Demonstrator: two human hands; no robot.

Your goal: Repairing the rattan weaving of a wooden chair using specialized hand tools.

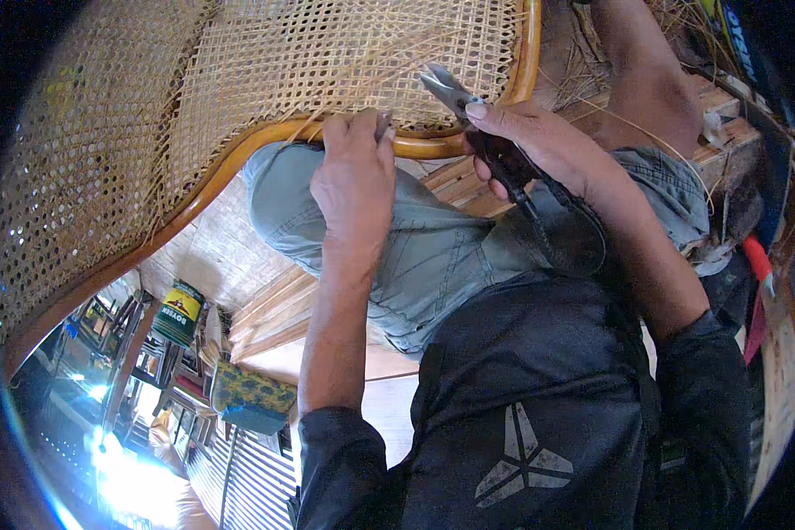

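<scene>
A woven cane panel [327, 62], set in a curved varnished wooden frame [230, 159], spreads across the upper left and leans against my knee. My left hand [355, 163] is closed at the frame's near rim, fingers bent over the cane edge. A small dark grey bit shows by its thumb; what it pinches is mostly hidden. To the right, my right hand [526, 146] grips a pair of hand shears [495, 150] by the dark handles. Their silver blades point up and left over the cane, just beyond the rim, with the tips slightly apart. Loose cane strands lie on the weave.
My legs in grey-green trousers [433, 247] lie under the frame. Wooden slats [278, 309] run beneath. Cane scraps [583, 62] lie at upper right, near a red-handled tool [756, 258]. A green and yellow can [178, 314] and a patterned cushioned item [252, 393] stand lower left.
</scene>
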